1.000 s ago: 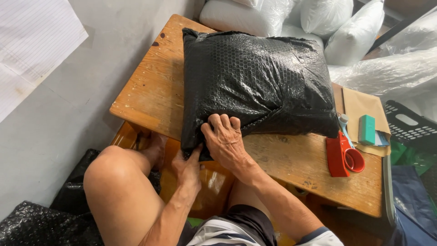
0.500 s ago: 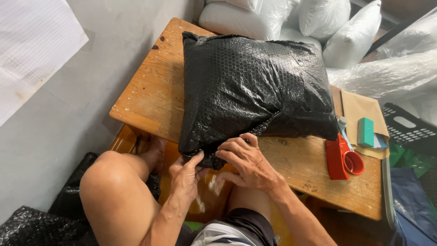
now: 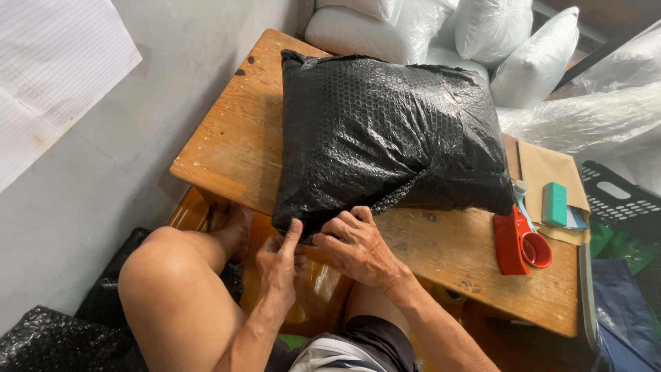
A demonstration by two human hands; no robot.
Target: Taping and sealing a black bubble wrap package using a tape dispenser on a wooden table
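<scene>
Both hands, left hand point(image 3: 279, 258) and right hand point(image 3: 357, 246), pinching black bubble-wrap parcel point(image 3: 389, 141); red tape dispenser point(image 3: 520, 242) nearby.

Glossy black bubble-wrap parcel point(image 3: 389, 141), dotted all over with a fine honeycomb of small round cells, pale glints across the creases. Warm honey-brown wooden surface point(image 3: 234, 145) beneath, streaked with darker grain and a few black knots. Bright red tape dispenser point(image 3: 520, 242) near the right edge. Teal-green small block point(image 3: 554, 204) on a tan brown-paper envelope point(image 3: 547, 169). White pillows in clear, shiny plastic point(image 3: 441, 31) behind. Pale grey wall point(image 3: 103, 172) at left, with white lined paper point(image 3: 48, 76) ruled in faint grey. Black plastic crate point(image 3: 616, 200) at right, dark blue sheet point(image 3: 630, 310) below it. Amber-yellow film point(image 3: 310, 293) under the surface edge.
</scene>
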